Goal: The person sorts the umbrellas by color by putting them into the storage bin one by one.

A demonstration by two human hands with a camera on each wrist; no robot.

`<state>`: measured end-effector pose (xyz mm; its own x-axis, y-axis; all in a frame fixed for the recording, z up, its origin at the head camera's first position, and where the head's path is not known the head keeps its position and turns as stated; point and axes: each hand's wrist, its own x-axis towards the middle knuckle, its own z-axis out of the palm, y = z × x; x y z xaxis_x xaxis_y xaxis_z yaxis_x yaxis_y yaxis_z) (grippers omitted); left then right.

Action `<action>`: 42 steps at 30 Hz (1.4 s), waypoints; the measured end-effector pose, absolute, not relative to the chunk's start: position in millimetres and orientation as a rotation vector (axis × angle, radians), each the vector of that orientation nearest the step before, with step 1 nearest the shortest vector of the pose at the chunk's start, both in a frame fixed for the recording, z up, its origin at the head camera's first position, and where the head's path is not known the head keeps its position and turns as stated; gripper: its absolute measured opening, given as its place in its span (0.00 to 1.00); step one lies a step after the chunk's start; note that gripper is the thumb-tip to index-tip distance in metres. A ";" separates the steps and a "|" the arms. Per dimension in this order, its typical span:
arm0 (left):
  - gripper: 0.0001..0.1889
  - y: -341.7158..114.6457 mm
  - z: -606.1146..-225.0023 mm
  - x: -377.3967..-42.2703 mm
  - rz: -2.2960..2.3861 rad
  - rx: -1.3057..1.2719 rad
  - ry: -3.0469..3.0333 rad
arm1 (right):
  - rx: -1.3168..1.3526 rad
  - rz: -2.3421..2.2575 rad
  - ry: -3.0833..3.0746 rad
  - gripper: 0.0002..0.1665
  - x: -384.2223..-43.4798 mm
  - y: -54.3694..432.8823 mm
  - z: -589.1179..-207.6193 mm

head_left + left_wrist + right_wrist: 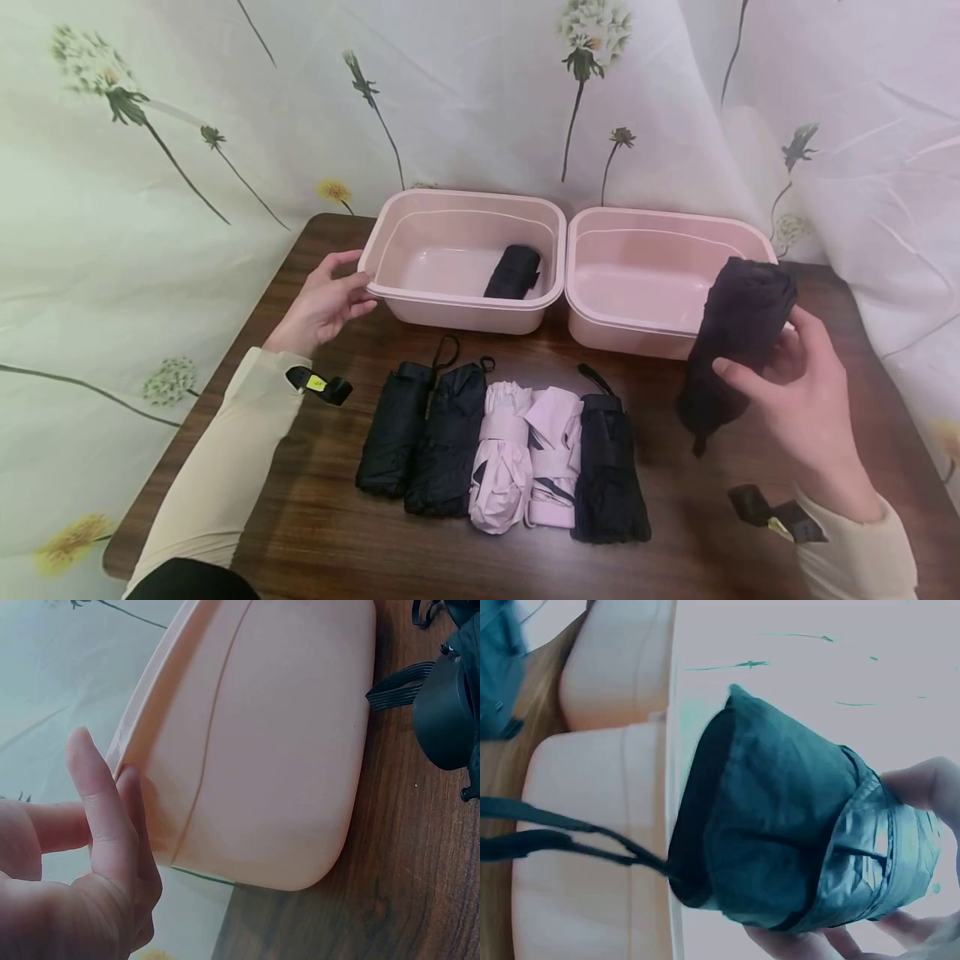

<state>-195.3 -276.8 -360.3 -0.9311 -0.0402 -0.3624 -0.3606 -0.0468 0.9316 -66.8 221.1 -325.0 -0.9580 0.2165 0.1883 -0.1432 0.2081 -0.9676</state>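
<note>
One black folding umbrella (742, 321) fills the right hand (813, 404), fingers curled; the left hand (322, 304) loosely grips a pink tub (465, 317).

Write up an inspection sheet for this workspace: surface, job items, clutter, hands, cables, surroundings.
Surface: dark wood-grain tabletop.
Job items: two pink bins side by side; left bin holds one black folded umbrella; right bin beside it. In front, a row of five: three black umbrellas and two pale pink umbrellas.
Clutter: nothing seen.
Hands: left hand touches the left bin's rim; right hand grips another black umbrella.
Cables: nothing seen.
Surroundings: dandelion-print sheet behind the table.
</note>
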 end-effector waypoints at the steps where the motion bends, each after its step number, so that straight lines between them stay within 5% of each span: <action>1: 0.30 -276.6 -360.2 -195.4 2.080 -0.434 1.997 | -0.043 1.913 -2.109 0.46 -68.8 219.6 -323.2; 23: 0.30 -277.5 -362.1 -194.9 2.078 -0.424 2.011 | 0.409 2.858 -1.021 0.32 -118.7 197.0 -295.9; 42: 0.31 -276.8 -361.5 -194.2 2.061 -0.415 2.032 | 0.271 2.926 -1.223 0.23 -158.2 150.8 -294.5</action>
